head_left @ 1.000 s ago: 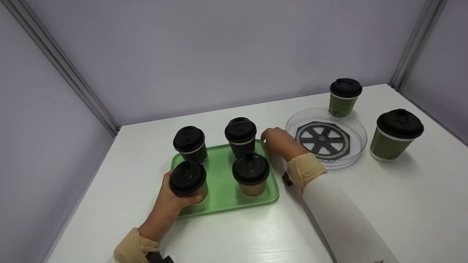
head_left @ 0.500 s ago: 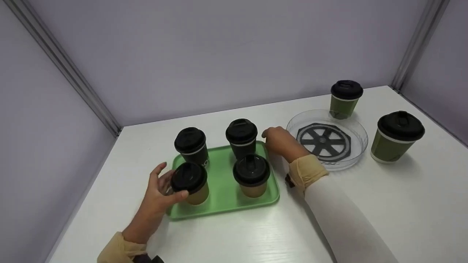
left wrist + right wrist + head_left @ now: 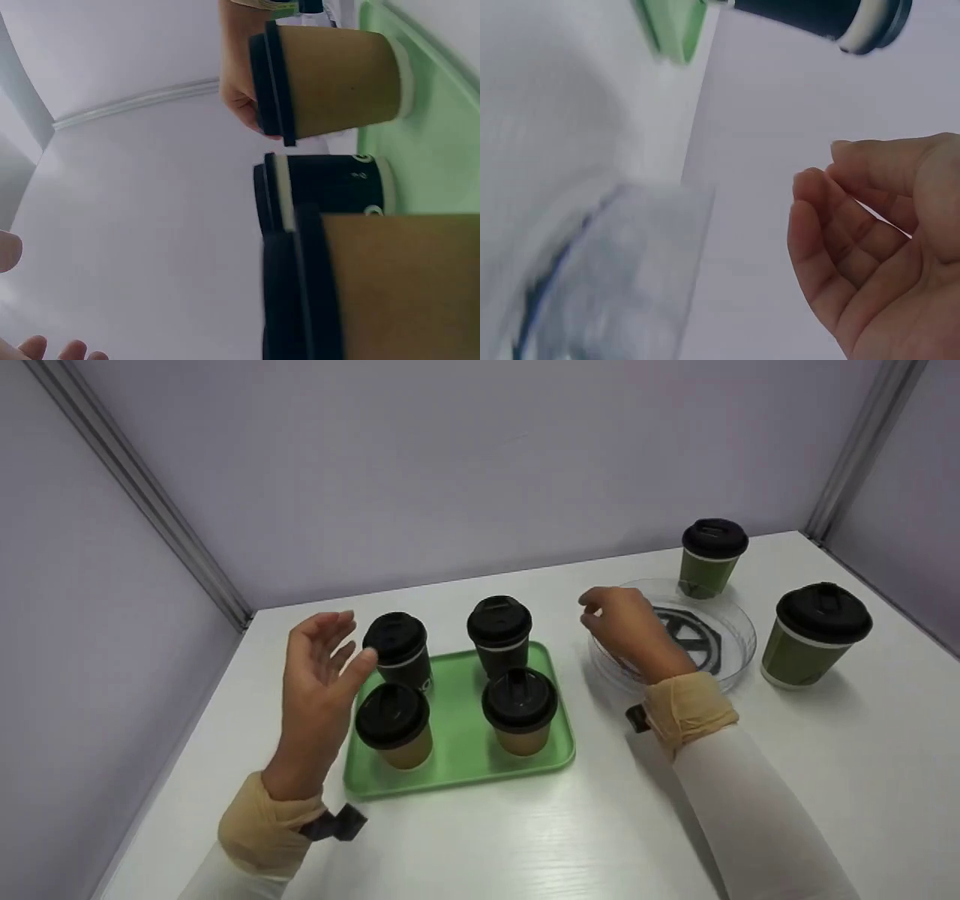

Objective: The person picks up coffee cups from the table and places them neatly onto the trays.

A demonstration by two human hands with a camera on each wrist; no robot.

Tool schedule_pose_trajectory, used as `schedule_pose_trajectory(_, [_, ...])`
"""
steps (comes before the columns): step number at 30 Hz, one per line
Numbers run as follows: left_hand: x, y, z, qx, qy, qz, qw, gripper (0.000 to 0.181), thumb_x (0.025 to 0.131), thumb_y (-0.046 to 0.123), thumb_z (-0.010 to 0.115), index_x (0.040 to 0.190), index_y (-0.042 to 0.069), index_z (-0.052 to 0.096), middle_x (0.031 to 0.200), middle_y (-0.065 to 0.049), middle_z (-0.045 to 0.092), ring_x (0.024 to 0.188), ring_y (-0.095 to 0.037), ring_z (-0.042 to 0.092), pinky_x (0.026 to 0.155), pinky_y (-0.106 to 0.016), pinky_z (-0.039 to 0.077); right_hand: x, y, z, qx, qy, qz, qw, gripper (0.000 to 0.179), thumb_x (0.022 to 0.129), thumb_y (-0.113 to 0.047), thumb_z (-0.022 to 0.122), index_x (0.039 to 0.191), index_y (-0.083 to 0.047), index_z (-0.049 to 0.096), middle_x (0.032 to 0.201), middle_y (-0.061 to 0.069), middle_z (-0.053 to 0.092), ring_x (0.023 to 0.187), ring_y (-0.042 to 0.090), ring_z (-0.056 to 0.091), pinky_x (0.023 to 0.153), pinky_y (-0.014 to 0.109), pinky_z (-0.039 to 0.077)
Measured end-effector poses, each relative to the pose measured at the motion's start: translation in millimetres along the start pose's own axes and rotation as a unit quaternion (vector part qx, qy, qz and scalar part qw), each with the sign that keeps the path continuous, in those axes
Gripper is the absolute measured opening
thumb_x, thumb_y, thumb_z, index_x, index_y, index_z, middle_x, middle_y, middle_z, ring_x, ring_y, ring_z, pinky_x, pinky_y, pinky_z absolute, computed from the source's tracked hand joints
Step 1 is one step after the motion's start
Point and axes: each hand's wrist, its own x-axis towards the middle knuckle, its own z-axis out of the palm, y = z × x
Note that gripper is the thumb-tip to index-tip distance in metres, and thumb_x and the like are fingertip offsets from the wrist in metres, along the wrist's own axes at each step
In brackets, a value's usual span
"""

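On the green tray (image 3: 457, 727) stand two brown paper cups at the front, the left brown cup (image 3: 409, 751) and the right brown cup (image 3: 523, 741), with two black cups behind them, the left black cup (image 3: 409, 671) and the right black cup (image 3: 504, 658). All have black lids. My left hand (image 3: 319, 697) is raised just left of the tray, fingers loosely bent and holding nothing. Over the near left part of the clear round dish (image 3: 731, 660) hovers my right hand (image 3: 626, 626); its fingers are loosely curved around nothing, as the right wrist view shows.
A green cup (image 3: 705, 574) with a black lid stands behind the dish, and a larger green cup (image 3: 802, 656) to its right. A dark spoked pattern (image 3: 690, 637) shows in the dish. Walls enclose the white table (image 3: 480, 840) at the back and sides.
My left hand has let go of the left brown cup and risen away from it. My right hand has left the tray's right edge and moved right, over the dish.
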Motion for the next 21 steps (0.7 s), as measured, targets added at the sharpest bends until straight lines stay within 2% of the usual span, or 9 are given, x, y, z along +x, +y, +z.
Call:
schedule_pose_trajectory(5, [4.9,11.5,45.4,-0.002,-0.035,0.064,0.9973,0.048,0.088,-0.001,0.064,0.129,-0.007,0.039,0.133,-0.022,0.045,0.129,-0.029,0.042,0.109,-0.046,0.031,-11.3,16,-24,-0.004,0.017,0.047,0.9988,0.03,0.096,-0.012,0.057,0.124,-0.001,0.062,0.114,0.019,0.065,0.1,0.034,0.061,0.086,0.05,0.048])
schedule_pose_trajectory(9, [3.7,16.7,85.4,-0.004,-0.089,0.081,0.9928,0.048,0.089,0.004,0.065,0.129,-0.007,0.041,0.133,-0.017,0.047,0.127,-0.026,0.044,0.107,-0.042,0.036,-17.6,30,-43,-0.01,0.03,0.052,0.9982,0.033,0.097,-0.015,0.057,0.126,0.0,0.061,0.115,0.021,0.064,0.098,0.035,0.063,0.083,0.052,0.049])
schedule_pose_trajectory(12, [4.2,18.4,115.4,-0.016,-0.131,0.063,0.9893,0.047,0.09,0.007,0.065,0.13,-0.004,0.042,0.133,-0.012,0.049,0.127,-0.021,0.045,0.106,-0.039,0.037,-21.0,42,-55,-0.008,0.04,0.06,0.9974,0.036,0.098,-0.019,0.057,0.128,0.0,0.059,0.117,0.023,0.062,0.098,0.037,0.062,0.082,0.054,0.048])
schedule_pose_trajectory(15, [1.9,15.7,145.1,-0.023,-0.158,0.029,0.9867,0.046,0.089,0.007,0.066,0.129,-0.001,0.044,0.13,-0.008,0.051,0.124,-0.016,0.047,0.105,-0.035,0.039,-24.3,56,-62,-0.007,0.052,0.073,0.996,0.04,0.099,-0.026,0.055,0.129,0.001,0.059,0.121,0.024,0.06,0.106,0.04,0.058,0.087,0.057,0.044])
schedule_pose_trajectory(21, [-17.7,-5.3,199.7,0.045,-0.197,-0.038,0.9786,0.047,0.087,0.012,0.072,0.128,0.007,0.051,0.128,0.001,0.053,0.119,-0.008,0.049,0.1,-0.024,0.04,-29.7,77,-65,0.0,0.053,0.096,0.994,0.051,0.1,-0.039,0.052,0.133,0.0,0.056,0.13,0.024,0.055,0.118,0.045,0.049,0.093,0.061,0.039])
